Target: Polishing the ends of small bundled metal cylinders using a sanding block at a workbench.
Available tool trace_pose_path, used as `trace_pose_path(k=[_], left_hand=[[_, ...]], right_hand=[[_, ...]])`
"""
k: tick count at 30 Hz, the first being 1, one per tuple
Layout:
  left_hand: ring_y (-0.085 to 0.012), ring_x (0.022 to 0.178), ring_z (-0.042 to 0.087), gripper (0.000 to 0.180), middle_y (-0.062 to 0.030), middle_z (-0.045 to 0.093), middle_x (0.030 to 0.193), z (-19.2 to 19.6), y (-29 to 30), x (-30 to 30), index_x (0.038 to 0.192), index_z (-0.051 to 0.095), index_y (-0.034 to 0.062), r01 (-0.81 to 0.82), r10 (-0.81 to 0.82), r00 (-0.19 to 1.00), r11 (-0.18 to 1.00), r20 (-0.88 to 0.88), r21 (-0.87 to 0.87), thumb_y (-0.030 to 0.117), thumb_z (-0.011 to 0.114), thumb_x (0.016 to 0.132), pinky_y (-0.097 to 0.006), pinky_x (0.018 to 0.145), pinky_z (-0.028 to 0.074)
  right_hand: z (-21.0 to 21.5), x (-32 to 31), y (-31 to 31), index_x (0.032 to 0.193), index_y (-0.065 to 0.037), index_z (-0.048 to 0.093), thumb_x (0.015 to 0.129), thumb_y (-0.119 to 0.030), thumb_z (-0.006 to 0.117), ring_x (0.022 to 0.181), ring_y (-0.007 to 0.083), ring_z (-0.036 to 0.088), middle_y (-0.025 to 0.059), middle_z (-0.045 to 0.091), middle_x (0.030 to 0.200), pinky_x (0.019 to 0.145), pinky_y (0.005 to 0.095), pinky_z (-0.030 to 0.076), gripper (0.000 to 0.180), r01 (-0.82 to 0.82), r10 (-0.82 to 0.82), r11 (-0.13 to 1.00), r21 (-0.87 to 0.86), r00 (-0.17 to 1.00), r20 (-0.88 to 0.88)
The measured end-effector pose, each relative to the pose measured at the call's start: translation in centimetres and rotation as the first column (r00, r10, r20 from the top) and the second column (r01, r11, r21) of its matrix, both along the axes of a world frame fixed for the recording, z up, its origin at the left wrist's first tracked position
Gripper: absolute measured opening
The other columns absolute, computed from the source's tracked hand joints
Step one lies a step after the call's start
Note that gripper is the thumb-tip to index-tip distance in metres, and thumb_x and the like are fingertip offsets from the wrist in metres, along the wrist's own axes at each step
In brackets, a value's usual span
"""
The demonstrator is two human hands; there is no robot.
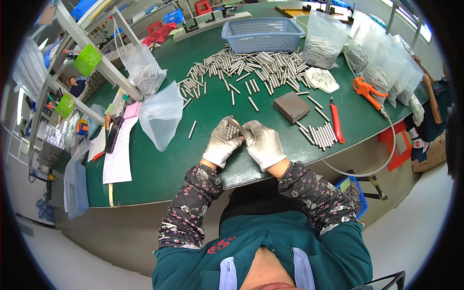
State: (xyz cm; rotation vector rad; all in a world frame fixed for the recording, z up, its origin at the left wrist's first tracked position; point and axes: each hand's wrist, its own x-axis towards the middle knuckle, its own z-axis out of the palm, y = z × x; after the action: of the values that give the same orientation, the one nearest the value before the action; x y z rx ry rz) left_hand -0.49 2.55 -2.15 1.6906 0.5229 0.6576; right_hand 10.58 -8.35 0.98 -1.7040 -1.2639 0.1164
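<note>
My left hand point(219, 147), in a pale work glove with grey-stained fingers, is closed round a bundle of short metal pins point(233, 131), whose ends show side by side. Against that bundle, my gloved right hand point(264, 146) has its fingers pressed together; what they pinch is hidden. Both hands are just above the near edge of the green table point(159, 186). Beyond them spreads a large heap of loose metal pins point(275, 67). A single pin point(192, 129) lies left of my hands. To the right are a dark brown block point(291, 107) and a row of pins point(322, 137).
Red-handled cutters point(336, 121) and an orange air gun point(367, 94) with a hose lie at right. Behind the heap stands a blue basket point(261, 36). Bags of pins point(325, 41) line the back right. A plastic bag point(162, 116) and paper sheets point(119, 157) lie left.
</note>
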Motion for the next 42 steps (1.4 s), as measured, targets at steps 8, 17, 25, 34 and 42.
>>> trace_pose_path(k=[8,17,25,34,42], left_hand=[[-0.0117,0.086,0.053,0.059,-0.0035,0.054,0.095,1.4,-0.9,0.0,0.122,0.041,0.0006,0.025,-0.014,0.999,0.972,0.052,-0.234,-0.01,0.064,0.069,-0.024,0.076,0.046],[-0.0108,0.084,0.053,0.051,-0.004,0.054,0.093,1.8,-0.9,-0.5,0.113,0.044,-0.0003,0.065,-0.017,0.991,0.929,0.135,-0.363,-0.008,0.067,0.068,-0.021,0.075,0.045],[-0.0114,0.083,0.053,0.056,-0.0039,0.053,0.092,1.5,-0.8,-0.5,0.118,0.042,-0.0013,0.074,-0.028,0.991,0.926,0.128,-0.371,-0.009,0.066,0.068,-0.022,0.076,0.045],[-0.0123,0.083,0.054,0.053,-0.004,0.054,0.092,0.6,-0.4,0.0,0.116,0.044,-0.0004,-0.002,0.008,0.999,0.991,0.041,-0.132,-0.005,0.067,0.068,-0.024,0.076,0.046],[-0.0143,0.083,0.057,0.055,-0.007,0.058,0.093,1.5,-1.3,0.3,0.116,0.045,-0.0013,-0.106,0.127,0.988,0.973,-0.091,0.203,0.001,0.07,0.067,-0.025,0.076,0.047]], right_hand=[[0.0,2.5,-0.4,0.087,-0.009,0.056,0.082,-0.017,0.055,0.072,0.0327,0.06,0.0122,0.062,0.077,0.063,0.0411,0.048,0.01,-0.135,0.144,0.988,-0.076,0.981,0.133],[0.4,3.6,-1.1,0.087,-0.009,0.057,0.082,-0.018,0.055,0.071,0.0324,0.06,0.0126,0.062,0.076,0.062,0.0409,0.048,0.01,-0.077,0.079,0.996,-0.051,0.996,0.037],[0.7,2.7,-1.5,0.087,-0.009,0.057,0.081,-0.018,0.056,0.074,0.0316,0.061,0.0115,0.063,0.079,0.064,0.04,0.048,0.011,-0.12,0.122,0.987,-0.104,0.992,0.014],[0.2,0.8,-0.8,0.083,-0.01,0.057,0.083,-0.02,0.054,0.066,0.0335,0.06,0.013,0.062,0.07,0.058,0.042,0.048,0.01,0.003,-0.001,0.999,-0.032,0.998,0.066],[0.1,1.4,0.2,0.084,-0.009,0.06,0.082,-0.018,0.056,0.071,0.0316,0.062,0.0126,0.064,0.076,0.061,0.0392,0.05,0.01,0.079,-0.074,0.996,0.039,0.992,-0.106]])
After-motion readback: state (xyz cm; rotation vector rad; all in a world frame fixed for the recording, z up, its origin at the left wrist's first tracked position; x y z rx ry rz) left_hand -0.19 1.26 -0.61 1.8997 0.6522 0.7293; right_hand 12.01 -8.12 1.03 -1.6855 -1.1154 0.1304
